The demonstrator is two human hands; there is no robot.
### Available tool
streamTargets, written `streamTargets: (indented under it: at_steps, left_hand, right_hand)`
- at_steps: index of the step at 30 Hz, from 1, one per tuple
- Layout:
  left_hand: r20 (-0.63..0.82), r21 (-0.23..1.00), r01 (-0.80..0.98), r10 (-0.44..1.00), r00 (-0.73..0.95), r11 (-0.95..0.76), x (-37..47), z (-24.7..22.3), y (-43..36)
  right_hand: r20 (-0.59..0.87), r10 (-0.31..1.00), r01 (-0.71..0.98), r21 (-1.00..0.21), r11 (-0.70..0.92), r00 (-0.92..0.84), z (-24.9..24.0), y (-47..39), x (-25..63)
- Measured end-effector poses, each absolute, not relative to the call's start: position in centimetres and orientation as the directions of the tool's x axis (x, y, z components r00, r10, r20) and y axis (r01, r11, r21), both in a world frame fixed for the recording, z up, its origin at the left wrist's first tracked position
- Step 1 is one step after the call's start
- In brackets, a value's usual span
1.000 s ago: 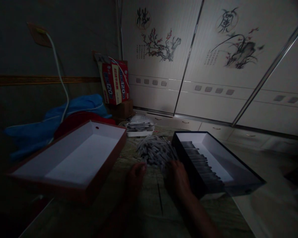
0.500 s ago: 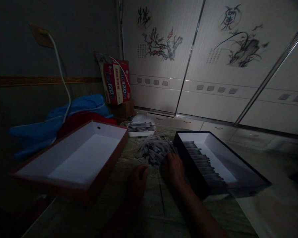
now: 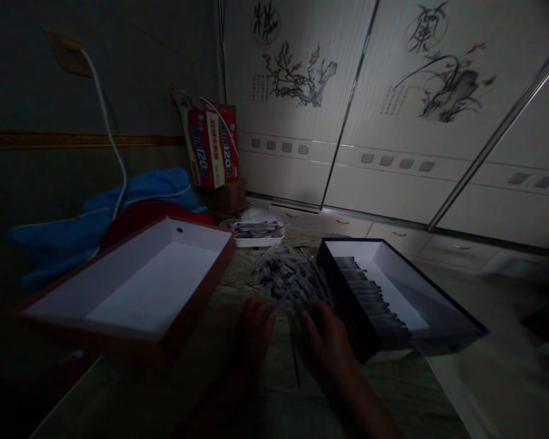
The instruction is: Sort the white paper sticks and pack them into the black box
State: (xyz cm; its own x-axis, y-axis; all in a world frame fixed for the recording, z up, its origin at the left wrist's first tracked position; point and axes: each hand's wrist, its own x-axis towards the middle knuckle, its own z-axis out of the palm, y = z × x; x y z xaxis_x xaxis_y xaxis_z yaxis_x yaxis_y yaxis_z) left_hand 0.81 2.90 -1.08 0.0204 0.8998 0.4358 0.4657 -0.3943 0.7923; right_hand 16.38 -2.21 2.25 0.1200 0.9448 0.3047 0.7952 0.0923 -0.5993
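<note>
My left hand [image 3: 256, 326] is low over the table with its fingers curled in; whatever they hold is lost in the dim light. To its right, my right hand [image 3: 324, 335] bends its fingers down at the near edge of a pile of thin grey pen-like sticks [image 3: 286, 274]. Its fingertips are dark and slightly blurred, so I cannot make out what is in them. Between the hands, a thin dark rod [image 3: 296, 360] lies on the table. A black box [image 3: 354, 317] with a white inside stands to the right, holding a row of similar sticks [image 3: 370, 296].
A red box [image 3: 196, 289] with a white inside stands on the left. Behind the pile is a white tray [image 3: 258, 242] with more sticks. Blue cloth [image 3: 150, 186], a red-and-white carton [image 3: 213, 146] and a white cable [image 3: 105, 116] are farther back, before sliding cabinet doors [image 3: 288, 171].
My right hand has drawn back from the pile towards me, its fingers now lower. My left hand has moved slightly, staying curled. The view has shifted a little.
</note>
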Motion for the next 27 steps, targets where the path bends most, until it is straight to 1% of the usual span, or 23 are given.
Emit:
streamTargets:
  at_steps: [2,3,5,7,9,12,15,17,19,21,22,24,27]
  left_hand:
    - [0.361,0.898,0.321,0.922,-0.141,-0.302,0.6,-0.9,3.4]
    - [0.29,0.943,0.221,0.939,-0.184,-0.248,0.6,-0.9,3.6]
    - [0.134,0.991,-0.004,0.974,-0.18,-0.137,0.4,-0.7,3.9]
    - [0.012,0.977,-0.212,0.993,-0.119,-0.037,0.2,-0.8,4.1]
    - [-0.065,0.931,-0.365,0.995,-0.078,0.032,0.1,-0.9,4.1]
    - [-0.131,0.865,-0.494,0.989,-0.063,0.083,0.2,-1.1,4.1]
    - [-0.157,0.818,-0.567,0.987,-0.047,0.103,0.3,-1.0,4.0]
    - [-0.192,0.777,-0.614,0.981,-0.021,0.138,0.5,-0.8,3.9]
    - [-0.244,0.701,-0.688,0.97,0.017,0.189,0.7,-0.6,3.7]
    - [-0.301,0.607,-0.756,0.951,0.068,0.246,0.9,-0.4,3.6]
    - [-0.327,0.573,-0.775,0.941,0.084,0.268,1.0,-0.3,3.5]
    - [-0.38,0.524,-0.794,0.919,0.104,0.307,1.2,-0.2,3.3]
    - [-0.43,0.474,-0.817,0.896,0.11,0.327,1.5,-0.2,3.2]
  right_hand:
    - [0.183,0.979,0.858,-0.513,0.018,0.089,1.8,-2.4,15.8]
    - [0.135,0.989,0.888,-0.46,0.001,0.068,1.5,-2.4,15.4]
    - [0.072,0.996,0.92,-0.391,-0.017,0.049,0.8,-2.4,14.7]
    - [0.036,0.998,0.913,-0.407,-0.04,0.06,0.1,-2.2,14.3]
    - [0.011,0.998,0.883,-0.467,-0.047,0.059,-0.4,-1.9,14.2]
    - [0.002,0.999,0.85,-0.526,-0.043,0.051,-0.9,-1.5,14.7]
    - [0.013,0.998,0.834,-0.55,-0.044,0.062,-0.6,-1.4,15.6]
    - [0.073,0.988,0.758,-0.65,-0.056,0.135,0.3,-1.6,16.1]
    - [0.174,0.942,0.595,-0.803,-0.032,0.286,1.5,-2.1,16.4]
    - [0.242,0.868,0.422,-0.905,0.042,0.433,2.6,-2.8,16.5]
    - [0.264,0.84,0.375,-0.924,0.078,0.474,3.1,-3.2,16.4]
    - [0.321,0.793,0.352,-0.925,0.145,0.517,3.5,-3.9,16.1]
    - [0.462,0.706,0.456,-0.863,0.218,0.537,3.3,-4.6,15.6]
